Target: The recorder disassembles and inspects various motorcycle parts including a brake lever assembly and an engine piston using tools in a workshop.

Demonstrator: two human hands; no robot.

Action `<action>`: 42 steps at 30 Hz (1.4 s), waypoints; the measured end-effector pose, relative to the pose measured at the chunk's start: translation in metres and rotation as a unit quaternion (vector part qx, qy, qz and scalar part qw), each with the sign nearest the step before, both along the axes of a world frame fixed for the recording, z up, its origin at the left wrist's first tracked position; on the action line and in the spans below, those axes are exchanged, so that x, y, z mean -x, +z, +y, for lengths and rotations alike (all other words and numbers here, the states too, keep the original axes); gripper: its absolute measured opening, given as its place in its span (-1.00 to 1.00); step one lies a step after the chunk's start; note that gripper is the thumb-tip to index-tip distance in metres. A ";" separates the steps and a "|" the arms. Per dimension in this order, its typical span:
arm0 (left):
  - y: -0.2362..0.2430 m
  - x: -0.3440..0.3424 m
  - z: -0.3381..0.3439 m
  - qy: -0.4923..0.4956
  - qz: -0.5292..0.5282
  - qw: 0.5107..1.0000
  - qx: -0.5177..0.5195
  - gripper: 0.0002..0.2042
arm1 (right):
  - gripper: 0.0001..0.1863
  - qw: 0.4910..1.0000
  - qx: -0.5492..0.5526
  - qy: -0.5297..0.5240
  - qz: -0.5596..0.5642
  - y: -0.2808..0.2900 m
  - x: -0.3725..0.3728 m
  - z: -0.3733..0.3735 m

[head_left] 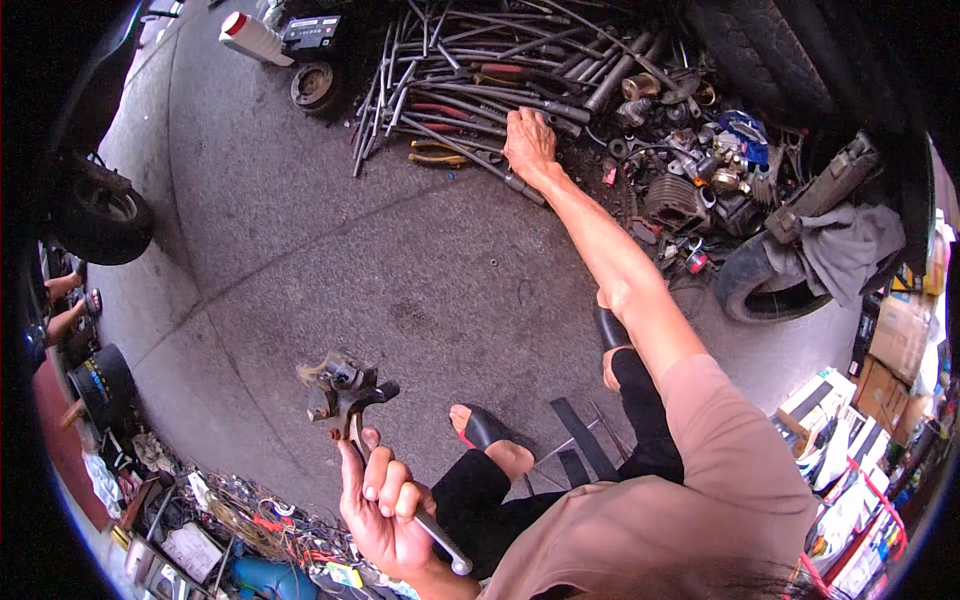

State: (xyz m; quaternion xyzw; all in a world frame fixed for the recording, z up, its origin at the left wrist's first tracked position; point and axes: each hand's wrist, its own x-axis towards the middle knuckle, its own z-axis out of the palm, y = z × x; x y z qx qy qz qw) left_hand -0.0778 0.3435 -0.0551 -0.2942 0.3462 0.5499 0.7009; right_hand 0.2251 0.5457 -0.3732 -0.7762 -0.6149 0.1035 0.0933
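Observation:
My left hand (392,505) is closed around a silver wrench (442,545), whose lower end sticks out below the fingers. Just above the fingertips is a dark, greasy metal bracket-like part (345,390) with a bolt-like stub and a forked arm; whether the wrench is seated on it or the fingers hold it too, I cannot tell. My right arm stretches far forward, and my right hand (530,145) is on the near edge of a large pile of metal tools (470,110). Its fingers curl downward, with the tips hidden, beside a long steel bar (480,165).
Beside the tools lies a heap of engine parts (690,195). A tyre with a grey rag (850,250) is at the right. Yellow-handled pliers (437,158), a round metal drum (314,87) and a white bottle (255,40) stand or lie far off. Cables (270,530) clutter the lower left.

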 end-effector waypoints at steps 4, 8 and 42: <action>0.000 -0.002 0.001 0.002 0.013 1.000 0.011 -0.58 | -0.77 0.997 0.052 -0.044 0.045 0.006 0.002 0.018; 0.004 -0.005 0.005 -0.004 0.005 1.000 0.031 -0.59 | -0.81 0.999 0.009 0.009 0.039 0.005 0.010 0.017; 0.011 -0.019 0.001 -0.023 -0.020 0.999 0.019 -0.59 | -0.82 0.998 -0.045 -0.049 0.016 -0.024 0.019 -0.025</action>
